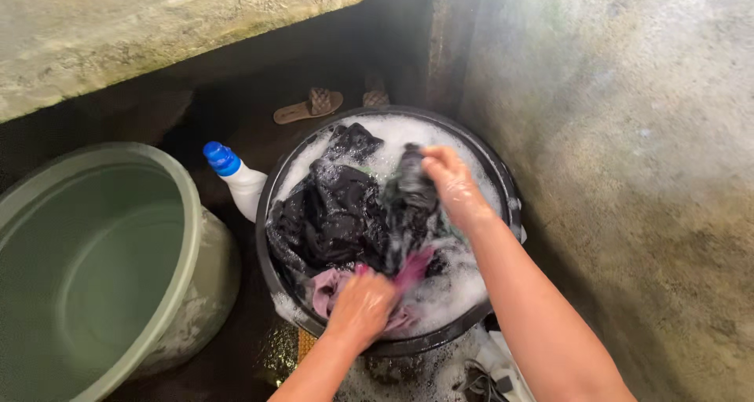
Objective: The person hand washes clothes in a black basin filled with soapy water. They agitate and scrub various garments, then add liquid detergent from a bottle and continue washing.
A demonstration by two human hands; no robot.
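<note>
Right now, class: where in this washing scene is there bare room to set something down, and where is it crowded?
The green tub on the left holds nothing. Bare floor lies right of the black basin. It is crowded inside the basin: suds, dark clothes, both hands. The bottle fills the gap between tub and basin.

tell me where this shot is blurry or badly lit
Head view: the right hand and the dark cloth it grips are smeared by motion blur; the left hand on the pink cloth is sharper. The floor around the sandals lies in deep shadow, while the right wall looks washed out.
</note>
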